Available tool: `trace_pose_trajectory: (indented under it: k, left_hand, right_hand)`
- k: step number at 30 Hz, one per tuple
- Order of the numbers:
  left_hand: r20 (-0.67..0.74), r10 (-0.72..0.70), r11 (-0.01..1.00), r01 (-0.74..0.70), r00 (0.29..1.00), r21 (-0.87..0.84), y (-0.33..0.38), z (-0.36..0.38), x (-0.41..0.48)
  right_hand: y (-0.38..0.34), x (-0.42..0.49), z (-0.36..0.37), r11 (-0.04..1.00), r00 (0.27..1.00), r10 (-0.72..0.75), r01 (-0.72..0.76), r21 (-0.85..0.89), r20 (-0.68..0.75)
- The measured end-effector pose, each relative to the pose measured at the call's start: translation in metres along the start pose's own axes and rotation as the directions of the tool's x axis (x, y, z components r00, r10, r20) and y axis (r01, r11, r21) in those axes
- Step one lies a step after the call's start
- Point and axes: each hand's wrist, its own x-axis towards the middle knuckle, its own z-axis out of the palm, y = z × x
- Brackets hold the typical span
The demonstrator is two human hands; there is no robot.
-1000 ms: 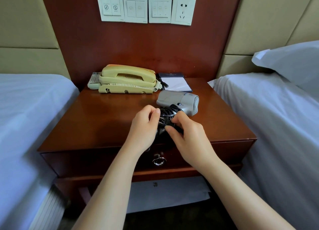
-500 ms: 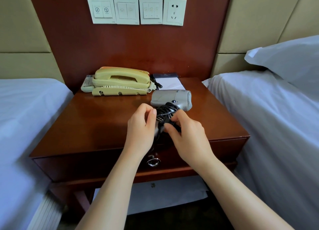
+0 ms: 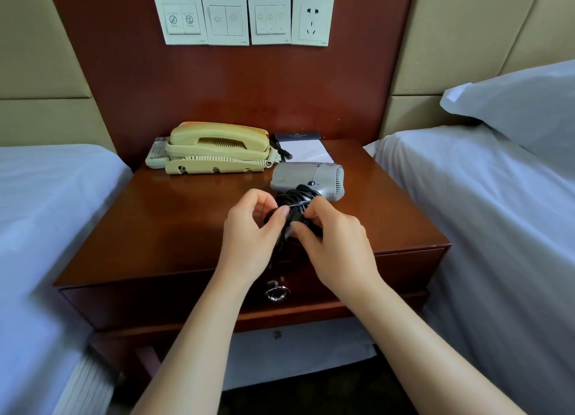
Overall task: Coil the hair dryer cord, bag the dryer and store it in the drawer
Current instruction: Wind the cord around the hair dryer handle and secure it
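Note:
A silver hair dryer [image 3: 308, 179] lies on its side on the wooden nightstand [image 3: 174, 224], its air intake facing right. Its black cord [image 3: 294, 201] is wound in a tight bundle around the folded handle, just in front of the dryer body. My left hand [image 3: 249, 237] pinches the bundle from the left with thumb and fingers. From the right, my right hand [image 3: 336, 243] grips the same bundle. The lower part of the cord is hidden behind both hands. The drawer [image 3: 404, 268] below the top is closed, with a metal ring pull [image 3: 277, 291] at its front.
A cream telephone [image 3: 217, 148] stands at the back left of the nightstand, with a remote [image 3: 157, 153] beside it. A notepad with a pen [image 3: 306, 148] lies behind the dryer. White beds flank both sides. A white sheet [image 3: 295, 349] lies under the nightstand. Wall switches and a socket [image 3: 312, 20] are above.
Both hands have stayed on the cord bundle, with fingers shifting slightly as they work it. The camera view has shifted a little. The dryer has not moved on the nightstand.

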Motion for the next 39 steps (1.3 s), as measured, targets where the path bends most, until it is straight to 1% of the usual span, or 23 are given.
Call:
trace_pose_trajectory:
  k: [5, 8, 11, 13, 15, 17, 18, 20, 23, 26, 29, 33, 35, 39]
  left_hand:
    - [0.046, -0.060, 0.998, 0.061, 0.997, -0.027, 0.002, -0.003, 0.003]
    - [0.032, -0.065, 0.998, 0.065, 0.997, 0.002, 0.003, -0.001, 0.002]
    - [0.004, -0.051, 0.998, 0.051, 0.999, 0.022, 0.004, 0.000, 0.000]
    - [-0.006, -0.065, 0.998, 0.066, 0.998, 0.018, 0.005, 0.000, 0.000]
    - [0.013, -0.117, 0.993, 0.118, 0.993, -0.025, 0.005, -0.002, 0.001]
    - [0.067, -0.177, 0.979, 0.182, 0.982, -0.090, 0.006, -0.005, 0.001]
    - [0.090, -0.194, 0.973, 0.203, 0.977, -0.111, 0.006, -0.005, 0.001]
    - [0.104, -0.206, 0.968, 0.218, 0.973, -0.123, 0.005, -0.004, 0.001]
    - [0.088, -0.188, 0.971, 0.198, 0.978, -0.131, 0.005, -0.001, -0.001]
    - [0.051, -0.135, 0.984, 0.140, 0.990, -0.107, 0.007, 0.002, -0.003]
    - [0.019, -0.096, 0.991, 0.097, 0.995, -0.088, 0.009, 0.005, -0.004]
    - [0.022, -0.091, 0.990, 0.092, 0.996, -0.102, 0.010, 0.009, -0.005]
    - [0.040, -0.095, 0.990, 0.099, 0.995, -0.104, 0.010, 0.011, -0.007]
    - [0.028, -0.089, 0.992, 0.091, 0.996, -0.083, 0.010, 0.013, -0.009]
  right_hand:
    - [0.003, 0.002, -0.004, 0.997, 0.998, 0.037, -0.040, 0.063, 0.043]
    - [0.003, 0.002, -0.004, 0.998, 0.996, 0.063, -0.065, 0.026, 0.059]
    - [0.000, 0.001, -0.004, 0.998, 0.998, 0.053, -0.053, -0.017, 0.041]
    - [0.000, 0.001, -0.004, 0.999, 0.998, 0.044, -0.044, -0.015, 0.045]
    - [0.005, 0.003, -0.006, 0.999, 0.995, 0.026, -0.030, 0.041, 0.092]
    - [0.010, 0.008, -0.009, 0.993, 0.986, 0.025, -0.044, 0.114, 0.166]
    - [0.012, 0.011, -0.011, 0.990, 0.980, 0.034, -0.060, 0.126, 0.195]
    - [0.012, 0.012, -0.014, 0.991, 0.977, 0.046, -0.072, 0.116, 0.210]
    - [0.008, 0.010, -0.016, 0.996, 0.984, 0.051, -0.063, 0.070, 0.169]
    - [0.001, 0.008, -0.017, 0.998, 0.993, 0.060, -0.059, -0.016, 0.104]
    - [-0.003, 0.006, -0.018, 0.996, 0.998, 0.035, -0.030, -0.083, 0.061]
    - [0.001, 0.007, -0.019, 0.991, 1.000, 0.026, -0.024, -0.129, 0.015]
    - [0.005, 0.008, -0.017, 0.993, 1.000, 0.027, -0.028, -0.119, -0.007]
    - [0.013, 0.009, -0.009, 1.000, 1.000, 0.001, -0.001, -0.007, 0.005]
